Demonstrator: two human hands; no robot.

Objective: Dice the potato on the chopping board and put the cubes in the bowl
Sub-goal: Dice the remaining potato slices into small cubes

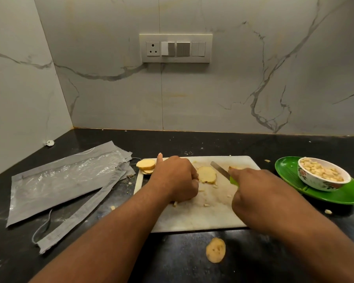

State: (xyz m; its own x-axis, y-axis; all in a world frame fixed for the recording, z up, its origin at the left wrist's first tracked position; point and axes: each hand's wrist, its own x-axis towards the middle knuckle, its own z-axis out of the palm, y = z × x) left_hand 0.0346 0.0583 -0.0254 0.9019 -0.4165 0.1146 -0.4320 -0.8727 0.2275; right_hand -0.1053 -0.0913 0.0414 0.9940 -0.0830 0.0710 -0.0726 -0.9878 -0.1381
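A white chopping board point(198, 217) lies on the black counter. A flat potato slice point(206, 175) sits at its middle. My left hand point(175, 177) holds that slice at its left edge with curled fingers, one finger stretched out to the far side. My right hand point(253, 190) grips a knife point(220, 170) by its green handle, the blade pointing away to the left, just right of the slice. More potato pieces point(146, 165) lie at the board's far left corner. A patterned bowl point(323, 174) full of potato cubes stands to the right.
The bowl stands on a green plate point(341, 195) at the right. Grey packaging and plastic point(65, 180) are spread on the counter to the left. A potato peel slice point(215, 250) lies in front of the board. Small bits are scattered on the board and counter. A switch panel point(175, 48) is on the wall.
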